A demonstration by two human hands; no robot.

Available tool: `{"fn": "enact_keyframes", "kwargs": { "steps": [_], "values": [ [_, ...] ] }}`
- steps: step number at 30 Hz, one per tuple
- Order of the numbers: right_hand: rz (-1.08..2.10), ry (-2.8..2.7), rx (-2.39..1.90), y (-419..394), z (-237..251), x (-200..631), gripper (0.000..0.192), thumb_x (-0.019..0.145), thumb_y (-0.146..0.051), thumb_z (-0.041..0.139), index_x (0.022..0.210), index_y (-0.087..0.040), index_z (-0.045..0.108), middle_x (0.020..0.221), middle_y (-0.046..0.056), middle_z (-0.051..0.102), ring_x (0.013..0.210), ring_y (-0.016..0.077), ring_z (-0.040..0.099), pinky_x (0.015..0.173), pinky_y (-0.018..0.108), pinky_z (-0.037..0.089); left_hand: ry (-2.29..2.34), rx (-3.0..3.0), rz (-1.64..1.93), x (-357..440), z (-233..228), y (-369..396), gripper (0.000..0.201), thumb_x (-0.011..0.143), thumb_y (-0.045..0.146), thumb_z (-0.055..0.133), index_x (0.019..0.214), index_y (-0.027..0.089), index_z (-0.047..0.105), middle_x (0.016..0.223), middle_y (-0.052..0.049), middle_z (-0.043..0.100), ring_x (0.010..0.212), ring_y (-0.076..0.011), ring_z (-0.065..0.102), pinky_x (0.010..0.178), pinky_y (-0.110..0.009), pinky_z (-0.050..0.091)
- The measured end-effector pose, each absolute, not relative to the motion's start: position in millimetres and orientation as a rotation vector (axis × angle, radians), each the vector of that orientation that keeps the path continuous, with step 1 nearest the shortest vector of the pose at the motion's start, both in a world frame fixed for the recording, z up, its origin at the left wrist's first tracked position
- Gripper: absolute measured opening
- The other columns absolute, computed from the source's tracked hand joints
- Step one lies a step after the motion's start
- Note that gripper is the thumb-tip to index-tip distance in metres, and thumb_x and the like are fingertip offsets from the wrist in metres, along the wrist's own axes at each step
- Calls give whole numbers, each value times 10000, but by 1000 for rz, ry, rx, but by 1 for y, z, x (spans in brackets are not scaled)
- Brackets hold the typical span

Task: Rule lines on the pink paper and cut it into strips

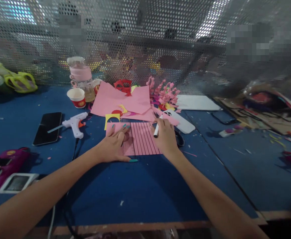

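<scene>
Head view | left hand (113, 144) spread open, gripping nothing, flat on the lined pink sheet (145, 142) mid-counter (135, 192), likely steadying it | right hand (167, 136) grasps a marker (157, 128) by the sheet's right edge | glue gun (73, 123) lies left, seemingly leaving the hands room

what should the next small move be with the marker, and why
Probably bring the white marker, held in the right hand, across the pink sheet to add another line: black lines run down its right part, none shows at its left end, and the left hand rests there, seemingly steadying it.
</scene>
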State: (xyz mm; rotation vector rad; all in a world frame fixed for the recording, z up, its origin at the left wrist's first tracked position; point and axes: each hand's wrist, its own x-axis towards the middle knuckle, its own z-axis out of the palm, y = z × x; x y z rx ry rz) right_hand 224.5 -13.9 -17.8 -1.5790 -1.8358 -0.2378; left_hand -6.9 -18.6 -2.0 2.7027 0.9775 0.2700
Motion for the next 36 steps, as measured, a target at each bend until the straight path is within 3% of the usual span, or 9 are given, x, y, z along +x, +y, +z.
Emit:
{"fn": "enact_keyframes", "kwargs": {
  "steps": [9, 13, 18, 22, 30, 36],
  "values": [
    [50, -1714, -1449, -12, -11, 229, 72, 839, -292, 479, 831, -221, 476, 842, 85, 572, 799, 229, 572, 724, 387, 468, 951, 2717, 278, -7, 1, -20, 807, 708, 757, 456, 1220, 137, 390, 1449, -243, 299, 1376, -317, 220, 1119, -551, 62],
    [196, -1611, -1434, -16, -6, 229, 152, 792, -331, 550, 855, -222, 466, 854, 69, 563, 817, 220, 572, 722, 384, 475, 946, 2705, 284, -6, 1, -20, 921, 694, 790, 412, 1283, 89, 312, 1450, -278, 265, 1374, -328, 220, 1113, -563, 83],
    [427, -1470, -1260, -21, 0, 225, 212, 752, -296, 614, 876, -240, 451, 844, 14, 543, 748, 162, 564, 669, 330, 496, 966, 2709, 288, -7, 0, -19, 834, 703, 775, 428, 1215, 118, 385, 1426, -258, 334, 1373, -321, 225, 1115, -538, 127],
    [434, -1514, -1192, -19, 4, 230, 331, 678, -267, 693, 900, -246, 447, 888, 16, 530, 694, 145, 544, 617, 316, 501, 986, 2742, 239, -7, 0, -18, 855, 709, 761, 440, 1232, 87, 382, 1378, -263, 403, 1370, -326, 228, 1114, -519, 153],
    [358, -1569, -1296, -13, 0, 242, 327, 677, -288, 694, 874, -238, 438, 872, 40, 556, 719, 186, 557, 617, 357, 503, 1008, 2742, 213, -8, 1, -18, 971, 697, 787, 414, 1329, 61, 286, 1447, -280, 273, 1368, -351, 219, 1093, -568, 143],
    [134, -1735, -1392, -15, -4, 242, 304, 690, -185, 671, 860, -242, 425, 838, 37, 546, 822, 245, 555, 699, 406, 475, 950, 2749, 266, -10, -2, -17, 973, 708, 771, 426, 1360, 73, 241, 1457, -274, 252, 1369, -341, 221, 1102, -561, 104]
  ]
}}
